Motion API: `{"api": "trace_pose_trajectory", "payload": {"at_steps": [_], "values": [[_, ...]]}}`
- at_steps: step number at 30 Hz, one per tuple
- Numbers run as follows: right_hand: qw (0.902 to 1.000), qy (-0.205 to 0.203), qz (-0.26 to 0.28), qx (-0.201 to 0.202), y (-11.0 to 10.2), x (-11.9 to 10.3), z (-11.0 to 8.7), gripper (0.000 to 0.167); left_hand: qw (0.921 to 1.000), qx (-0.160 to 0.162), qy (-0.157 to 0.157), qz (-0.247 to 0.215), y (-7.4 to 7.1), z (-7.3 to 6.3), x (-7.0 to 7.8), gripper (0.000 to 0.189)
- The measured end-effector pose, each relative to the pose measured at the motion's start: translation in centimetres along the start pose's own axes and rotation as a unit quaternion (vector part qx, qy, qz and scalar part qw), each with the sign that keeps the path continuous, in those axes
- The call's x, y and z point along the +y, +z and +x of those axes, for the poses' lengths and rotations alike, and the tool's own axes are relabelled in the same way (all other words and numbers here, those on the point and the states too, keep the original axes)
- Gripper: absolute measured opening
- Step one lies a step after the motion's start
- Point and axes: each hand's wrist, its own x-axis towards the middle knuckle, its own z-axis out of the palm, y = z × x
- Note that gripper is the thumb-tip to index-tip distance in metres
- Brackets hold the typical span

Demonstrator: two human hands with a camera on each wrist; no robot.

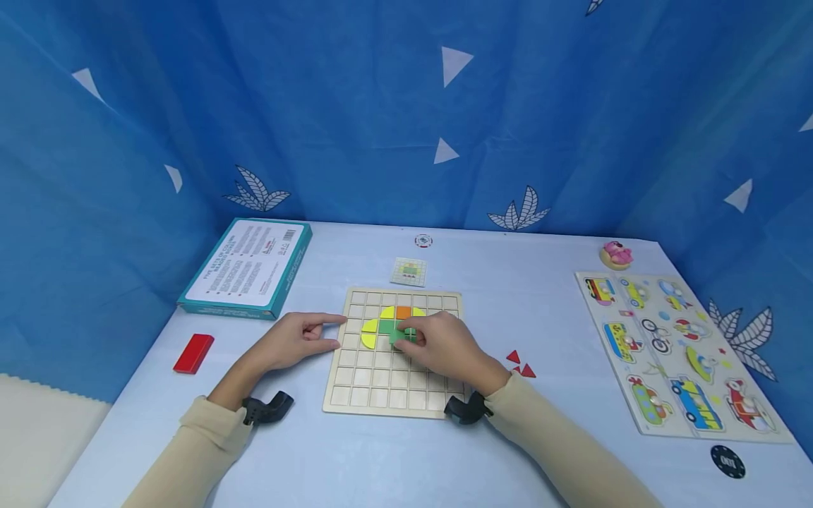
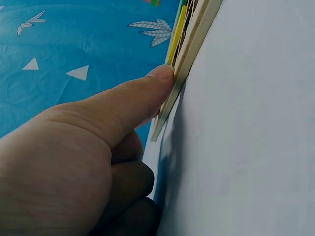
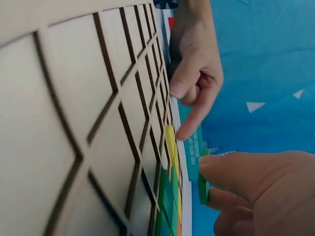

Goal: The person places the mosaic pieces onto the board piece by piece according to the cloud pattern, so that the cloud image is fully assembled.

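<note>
A wooden grid board (image 1: 362, 377) lies in the middle of the table. On it are yellow rounded pieces (image 1: 369, 333), an orange square (image 1: 403, 312) and green square tiles (image 1: 385, 327). My right hand (image 1: 444, 346) pinches a green tile (image 3: 203, 179) between thumb and fingers, raised off the board in the right wrist view. Part of the pattern is hidden behind that hand. At the board's left edge, my left hand (image 1: 292, 341) touches the rim with extended index finger and thumb; its other fingers are bent, as the left wrist view shows.
Behind the board lies a small pattern card (image 1: 408, 271), with a poker chip (image 1: 423, 240) beyond. Red triangles (image 1: 513, 356) are right of the board. A teal box (image 1: 244, 264) and red block (image 1: 193, 353) stand left; a vehicle puzzle (image 1: 682, 360), pink figurine (image 1: 617, 254) and black chip (image 1: 727, 461) right.
</note>
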Motion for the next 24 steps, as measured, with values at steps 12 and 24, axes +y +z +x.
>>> {"api": "trace_pose_trajectory", "payload": {"at_steps": [12, 24], "values": [[0.9989, -0.03, -0.036, -0.003, 2.0, -0.8, 1.0, 0.026, 1.0, 0.001, 0.0, 0.007, 0.0, 0.0, -0.1, 0.047], [0.9992, -0.019, -0.035, -0.001, 2.5, -0.7, 1.1, 0.028, 1.0, -0.002, 0.0, 0.002, -0.1, 0.0, 0.2, 0.048]]}}
